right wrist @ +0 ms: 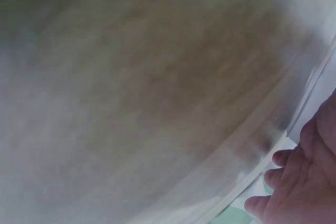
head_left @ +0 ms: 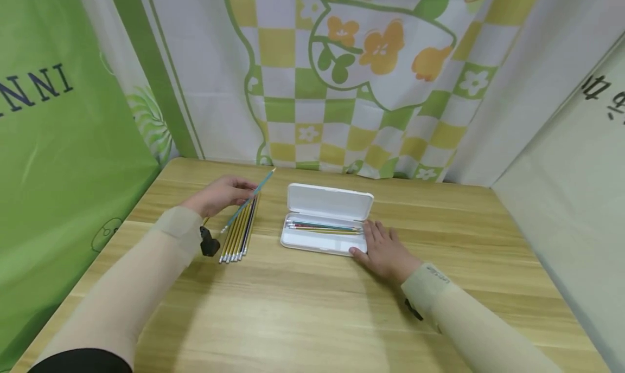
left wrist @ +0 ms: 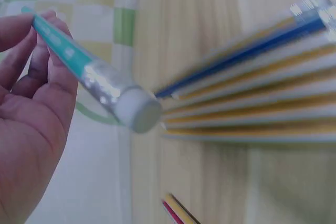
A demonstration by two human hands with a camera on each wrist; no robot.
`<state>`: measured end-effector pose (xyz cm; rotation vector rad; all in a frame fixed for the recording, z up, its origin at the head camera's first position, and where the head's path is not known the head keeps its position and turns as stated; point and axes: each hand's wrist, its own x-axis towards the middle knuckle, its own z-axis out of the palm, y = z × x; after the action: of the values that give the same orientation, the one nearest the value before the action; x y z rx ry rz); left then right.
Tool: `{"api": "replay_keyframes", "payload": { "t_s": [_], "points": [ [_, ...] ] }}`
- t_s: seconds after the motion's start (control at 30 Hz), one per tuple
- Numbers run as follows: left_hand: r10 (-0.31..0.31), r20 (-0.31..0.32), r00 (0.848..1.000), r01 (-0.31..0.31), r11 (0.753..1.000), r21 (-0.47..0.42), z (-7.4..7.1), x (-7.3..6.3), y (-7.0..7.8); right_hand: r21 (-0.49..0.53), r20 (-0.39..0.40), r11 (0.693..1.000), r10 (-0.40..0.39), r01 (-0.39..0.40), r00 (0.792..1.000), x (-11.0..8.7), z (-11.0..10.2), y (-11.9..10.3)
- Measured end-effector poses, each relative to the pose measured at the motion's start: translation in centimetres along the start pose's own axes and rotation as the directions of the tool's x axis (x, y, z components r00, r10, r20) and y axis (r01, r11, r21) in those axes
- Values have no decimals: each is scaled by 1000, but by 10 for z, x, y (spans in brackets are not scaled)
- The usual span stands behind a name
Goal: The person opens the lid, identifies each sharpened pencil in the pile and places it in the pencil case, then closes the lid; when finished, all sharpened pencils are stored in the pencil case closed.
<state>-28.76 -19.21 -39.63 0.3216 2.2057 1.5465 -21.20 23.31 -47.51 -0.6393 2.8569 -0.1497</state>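
In the head view my left hand (head_left: 219, 194) pinches a teal pencil (head_left: 264, 181) between thumb and fingers, tilted above a row of pencils (head_left: 237, 235). The left wrist view shows its white eraser and metal ferrule (left wrist: 107, 85) close to the camera. Mostly yellow-striped, with a dark blue one among them, the row's pencils lie side by side on the table. A white pencil case (head_left: 312, 247) stands with its lid raised; several pencils (head_left: 324, 228) lie inside. My right hand (head_left: 388, 256) rests against the case's right end, fingers extended, thumb at the front corner.
The wooden table (head_left: 273, 308) carries the case and pencils. A patterned curtain (head_left: 337, 107) hangs along its back edge, with a green cloth (head_left: 58, 161) on the left and a pale cloth (head_left: 576, 161) on the right. Pencil ends (left wrist: 178, 211) show low in the left wrist view.
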Motion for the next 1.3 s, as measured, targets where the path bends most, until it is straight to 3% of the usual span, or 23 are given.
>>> {"api": "replay_keyframes", "payload": {
  "t_s": [0.13, 0.33, 0.6, 1.03, 1.17, 1.3],
  "points": [
    [21, 39, 999, -21, 1000, 14, 7, 6, 14, -41, 14, 999, 14, -14, 1000, 0, -3, -2],
    [61, 118, 991, -78, 986, 148, 21, 16, 30, -41, 33, 999, 18, -17, 999, -4, -11, -9],
    [54, 225, 973, -105, 970, 219, 46, 32, 42, -57, 28, 998, 21, -19, 999, -6, -15, -12],
    [45, 236, 971, -141, 903, 405, 96, 61, 36, -43, 25, 999, 21, -20, 999, -5, -7, -7],
    [61, 246, 967, -169, 879, 446, 106, 67, 35, -83, 20, 996, 18, -16, 1000, -3, -6, -5],
    [58, 249, 967, -170, 873, 456, 113, 71, 31, -109, 28, 994, 17, -14, 999, -3, -10, -7]
  ]
}}
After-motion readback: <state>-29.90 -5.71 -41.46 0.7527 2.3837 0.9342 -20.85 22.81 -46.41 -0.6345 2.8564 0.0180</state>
